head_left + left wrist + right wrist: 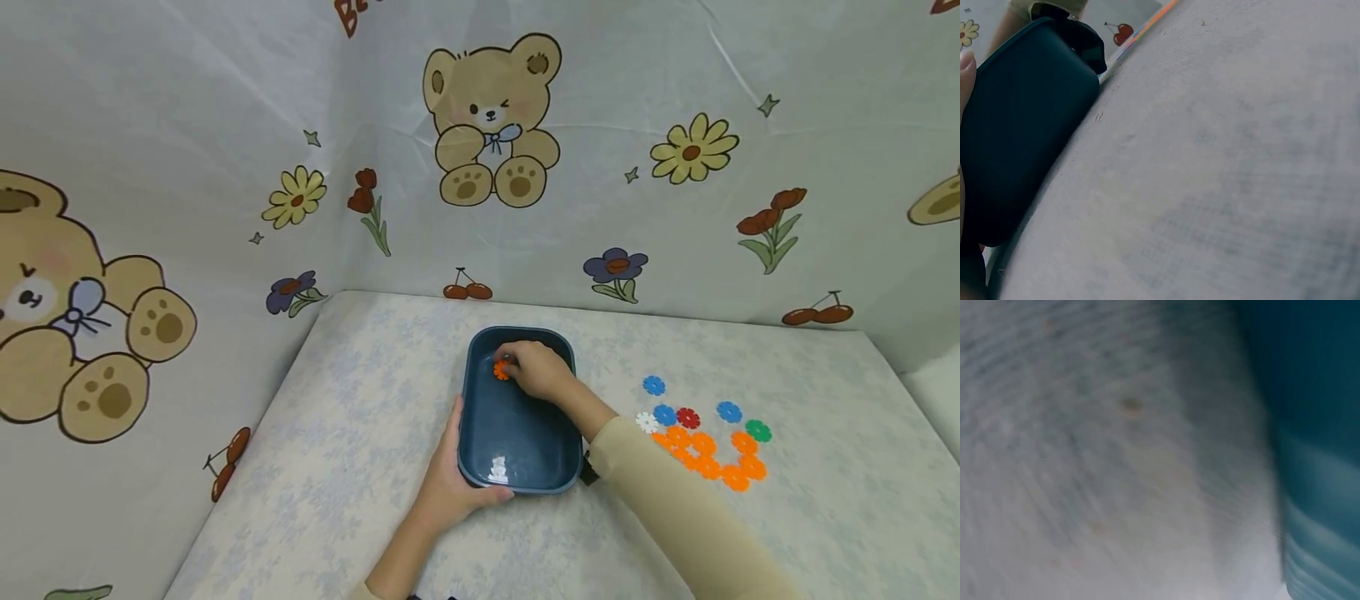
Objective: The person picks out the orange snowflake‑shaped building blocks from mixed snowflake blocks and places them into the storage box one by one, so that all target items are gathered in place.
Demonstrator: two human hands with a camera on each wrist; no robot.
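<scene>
A dark blue rectangular box (517, 450) stands on the table; its side also shows in the left wrist view (1029, 119) and the right wrist view (1316, 394). My left hand (446, 487) grips its near left corner, the thumb along the near rim and fingers against the left side. Inside the box, toward the far end, my right hand (538, 367) pinches an orange notched disc (500, 372) at its fingertips. The right wrist view does not show the right hand.
Right of the box, several orange discs (735, 477) lie flat beside blue (654, 385), red (687, 417), green (759, 430) and white (647, 422) ones. The right forearm crosses the box's right rim. A bear-print cloth (600, 217) hangs behind the table (360, 400).
</scene>
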